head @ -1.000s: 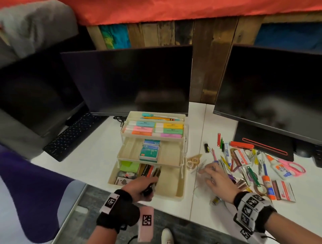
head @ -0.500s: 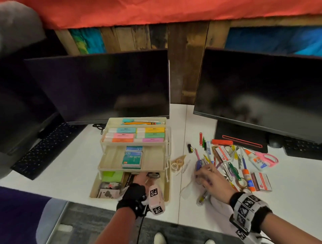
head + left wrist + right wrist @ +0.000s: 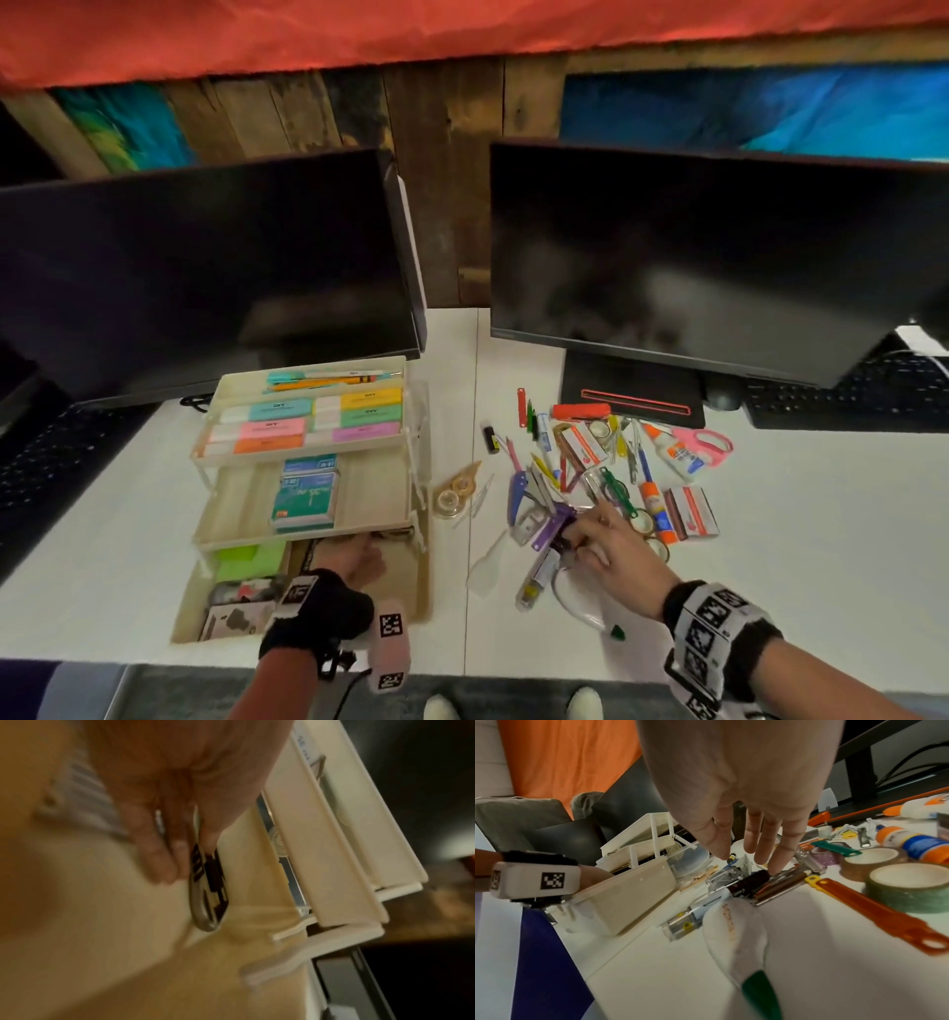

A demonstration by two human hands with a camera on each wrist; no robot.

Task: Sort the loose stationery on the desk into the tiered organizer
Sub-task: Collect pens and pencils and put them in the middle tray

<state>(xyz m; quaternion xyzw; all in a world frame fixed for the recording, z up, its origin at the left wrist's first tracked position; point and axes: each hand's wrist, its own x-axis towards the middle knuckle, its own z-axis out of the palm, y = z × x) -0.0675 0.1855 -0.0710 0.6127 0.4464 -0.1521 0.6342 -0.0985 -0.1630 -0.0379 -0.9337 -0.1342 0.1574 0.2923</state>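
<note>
The cream tiered organizer (image 3: 308,537) stands at centre left, also in the right wrist view (image 3: 628,892). Its top tier holds coloured blocks (image 3: 308,419), its middle tier staple boxes (image 3: 305,496). My left hand (image 3: 367,545) reaches into the bottom tier under the middle tray. There its fingers (image 3: 177,850) pinch a black-and-silver tool (image 3: 210,894) low over the tier floor. My right hand (image 3: 575,534) hovers over the loose pile with fingers spread. Its fingertips (image 3: 775,866) touch a dark item beside a purple strip (image 3: 552,529).
Around the pile lie a glue bottle (image 3: 672,452), pink scissors (image 3: 711,444), a glue stick (image 3: 655,506), tape rolls (image 3: 452,496) and a clear bag (image 3: 580,601). Two dark monitors (image 3: 205,277) (image 3: 693,267) stand behind, with keyboards (image 3: 46,457) (image 3: 847,401) at both sides.
My left hand has carried the dark tool from the front of the bottom tier deeper under the middle tray. My right hand has shifted a little across the pile.
</note>
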